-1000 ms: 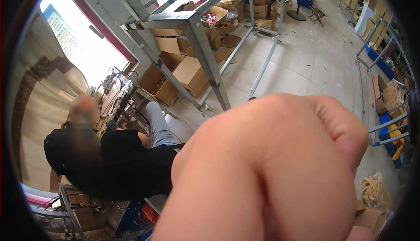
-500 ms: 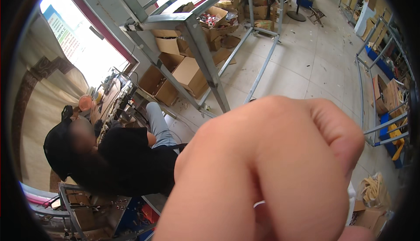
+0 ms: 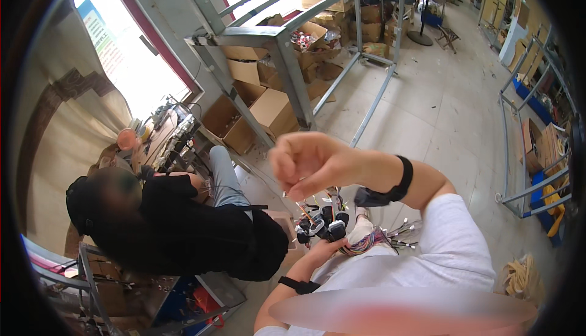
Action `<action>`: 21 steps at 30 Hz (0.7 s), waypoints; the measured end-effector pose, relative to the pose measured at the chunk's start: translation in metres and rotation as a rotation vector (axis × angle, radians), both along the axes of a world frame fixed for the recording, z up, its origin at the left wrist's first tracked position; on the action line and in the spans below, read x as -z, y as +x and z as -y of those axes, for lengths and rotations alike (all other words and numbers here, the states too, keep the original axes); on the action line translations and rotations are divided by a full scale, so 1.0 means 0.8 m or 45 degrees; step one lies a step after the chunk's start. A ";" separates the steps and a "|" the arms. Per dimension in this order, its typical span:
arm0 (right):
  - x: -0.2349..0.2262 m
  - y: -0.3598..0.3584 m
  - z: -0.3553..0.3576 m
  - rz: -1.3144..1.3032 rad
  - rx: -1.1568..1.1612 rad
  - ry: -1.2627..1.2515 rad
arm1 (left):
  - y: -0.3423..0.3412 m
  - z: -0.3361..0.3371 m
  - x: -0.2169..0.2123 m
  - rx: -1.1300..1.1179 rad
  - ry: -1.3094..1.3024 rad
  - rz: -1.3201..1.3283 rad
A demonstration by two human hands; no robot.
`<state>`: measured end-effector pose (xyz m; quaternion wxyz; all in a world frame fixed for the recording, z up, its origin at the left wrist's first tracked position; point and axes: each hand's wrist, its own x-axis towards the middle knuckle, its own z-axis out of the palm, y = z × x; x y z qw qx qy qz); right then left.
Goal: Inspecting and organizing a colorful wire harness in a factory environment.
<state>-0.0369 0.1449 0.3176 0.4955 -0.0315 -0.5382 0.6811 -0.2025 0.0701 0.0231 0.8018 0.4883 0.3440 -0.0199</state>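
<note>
Holds a wire bundle low in the left hand, with the right hand above

Grips the many-coloured wire bundle just in front of a white shirt. Closes the left hand around it, right beside a cluster of black connectors gathered at one end. Spreads thin loose ends, tipped with small pale plugs, out to the right of the bundle. Holds the right hand in the air over the connectors and slightly to their left, fingers loosely curled and thumb near the fingertips; cannot tell whether or not pinching anything small there. Wears a black strap on the right wrist, with a dark block under it, and a black band on the left wrist.

Has a co-worker in a black top near on the left, beside a cluttered worktop. Faces a grey metal frame farther ahead, with open cardboard boxes near its legs, on a pale tiled floor. Has another metal rack well apart on the right, holding blue bins, and a heap of pale cord at lower right. Includes a bright window and a beige curtain at far left.
</note>
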 end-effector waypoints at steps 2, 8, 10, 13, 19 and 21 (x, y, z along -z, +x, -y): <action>0.057 0.034 0.008 0.234 0.171 -0.223 | 0.008 0.003 -0.033 0.004 0.029 0.058; 0.135 0.084 0.060 0.713 0.593 -0.577 | -0.012 0.010 -0.020 -0.091 -0.021 0.127; 0.160 0.100 0.075 0.682 0.613 -0.630 | -0.011 0.009 -0.024 -0.079 -0.032 0.149; 0.182 0.111 0.092 0.635 0.644 -0.734 | -0.010 0.005 -0.034 -0.039 0.061 0.098; 0.215 0.109 0.099 0.621 0.651 -0.867 | -0.005 -0.003 -0.037 0.074 0.057 0.001; 0.223 0.111 0.100 0.615 0.640 -0.895 | -0.001 -0.004 -0.037 0.071 0.065 0.016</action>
